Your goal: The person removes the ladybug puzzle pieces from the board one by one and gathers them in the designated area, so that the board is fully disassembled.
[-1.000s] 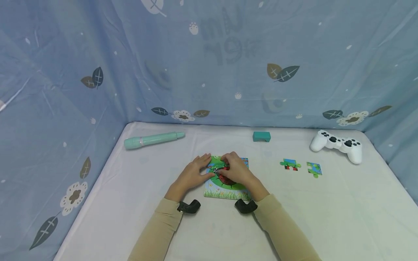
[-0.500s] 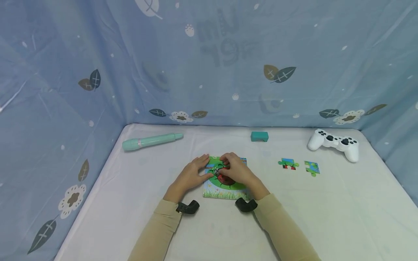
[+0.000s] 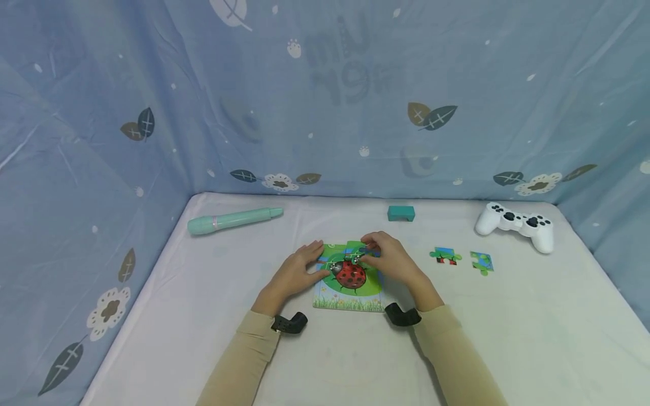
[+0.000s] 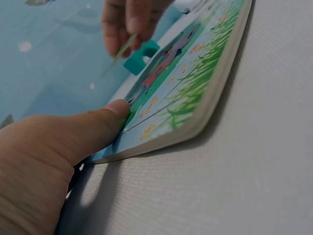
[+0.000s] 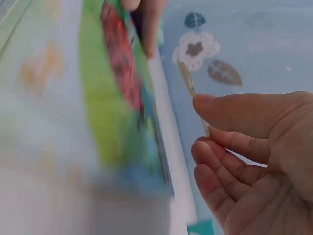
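A square jigsaw puzzle board point(image 3: 350, 303) with a ladybug picture lies on the white table. My left hand point(image 3: 291, 277) rests at the board's left side, its fingers extended along the edge and its thumb on the picture; in the left wrist view that thumb point(image 4: 105, 117) presses the top surface. Over the board's upper right part, my right hand point(image 3: 398, 262) pinches a green puzzle piece point(image 3: 354, 248) between thumb and fingers. Seen from the right wrist, this piece point(image 5: 188, 78) stands edge-on and tilted, raised off the board. The ladybug's red spotted body point(image 3: 350, 276) shows uncovered below it.
To the right lie two loose puzzle pieces, one with red bits point(image 3: 446, 255) and a corner piece point(image 3: 481, 263). A white game controller point(image 3: 515, 223) sits at the back right. Farther back are a teal block point(image 3: 401, 213) and a long mint-green torch-shaped object point(image 3: 235, 221).
My right hand has lifted off the ladybug and moved right and slightly back, carrying the puzzle piece, which uncovers the picture. The left hand stays in place on the board.
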`<action>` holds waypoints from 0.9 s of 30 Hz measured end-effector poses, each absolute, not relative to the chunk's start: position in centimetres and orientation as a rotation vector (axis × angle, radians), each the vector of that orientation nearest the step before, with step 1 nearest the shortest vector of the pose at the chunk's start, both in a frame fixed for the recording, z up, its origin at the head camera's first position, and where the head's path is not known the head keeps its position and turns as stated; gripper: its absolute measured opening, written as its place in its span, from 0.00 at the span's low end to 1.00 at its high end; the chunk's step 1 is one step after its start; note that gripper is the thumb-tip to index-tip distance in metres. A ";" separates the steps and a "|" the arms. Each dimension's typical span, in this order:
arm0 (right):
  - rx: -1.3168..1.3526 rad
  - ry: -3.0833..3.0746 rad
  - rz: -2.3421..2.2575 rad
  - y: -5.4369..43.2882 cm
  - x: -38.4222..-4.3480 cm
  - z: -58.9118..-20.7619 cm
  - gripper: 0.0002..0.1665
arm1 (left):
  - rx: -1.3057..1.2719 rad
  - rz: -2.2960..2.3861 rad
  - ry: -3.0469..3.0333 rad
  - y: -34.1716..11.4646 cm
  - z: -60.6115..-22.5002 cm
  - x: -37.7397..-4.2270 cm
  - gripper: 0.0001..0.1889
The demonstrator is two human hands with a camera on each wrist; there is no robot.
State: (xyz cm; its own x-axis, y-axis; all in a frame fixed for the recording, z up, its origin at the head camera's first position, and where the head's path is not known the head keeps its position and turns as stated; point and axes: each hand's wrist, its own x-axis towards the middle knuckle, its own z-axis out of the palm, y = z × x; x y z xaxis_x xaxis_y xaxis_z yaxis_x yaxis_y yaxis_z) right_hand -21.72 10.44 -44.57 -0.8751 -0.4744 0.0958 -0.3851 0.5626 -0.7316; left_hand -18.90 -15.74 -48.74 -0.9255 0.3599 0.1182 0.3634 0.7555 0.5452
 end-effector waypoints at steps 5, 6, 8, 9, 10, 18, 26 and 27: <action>-0.701 2.752 -1.171 13.8 -21.8 -45.2 0.24 | -0.604 -0.926 -2.928 -15.7 -48.8 -18.9 0.38; -0.679 2.758 -1.169 14.6 -21.8 -45.3 0.24 | -0.606 -0.926 -2.927 -15.7 -48.9 -18.9 0.38; -0.642 2.773 -1.153 16.2 -21.9 -45.6 0.24 | -0.605 -0.923 -2.929 -15.8 -48.9 -18.9 0.38; -0.625 2.778 -1.151 16.9 -21.9 -45.6 0.24 | -0.607 -0.921 -2.928 -15.8 -49.0 -18.9 0.38; -0.615 2.786 -1.144 17.6 -22.0 -45.7 0.24 | -0.607 -0.922 -2.927 -15.8 -49.0 -18.9 0.38; -0.638 2.857 -1.052 21.1 -22.7 -45.8 0.23 | -0.616 -0.916 -2.901 -15.8 -49.1 -18.9 0.39; -0.619 2.862 -1.019 22.2 -22.9 -46.6 0.24 | -0.607 -0.918 -2.908 -15.8 -49.1 -19.0 0.38; -0.618 2.862 -1.015 22.2 -22.9 -46.7 0.24 | -0.609 -0.920 -2.907 -15.8 -49.0 -19.0 0.38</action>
State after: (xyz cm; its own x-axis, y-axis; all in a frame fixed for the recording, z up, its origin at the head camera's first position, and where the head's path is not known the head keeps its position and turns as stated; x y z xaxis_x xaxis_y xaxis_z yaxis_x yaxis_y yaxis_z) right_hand -22.93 22.18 -46.67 -0.9194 -0.3826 0.0910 -0.3544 0.7059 -0.6133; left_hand -18.97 -15.76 -49.04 -0.9228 0.3566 0.1457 0.3755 0.7482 0.5470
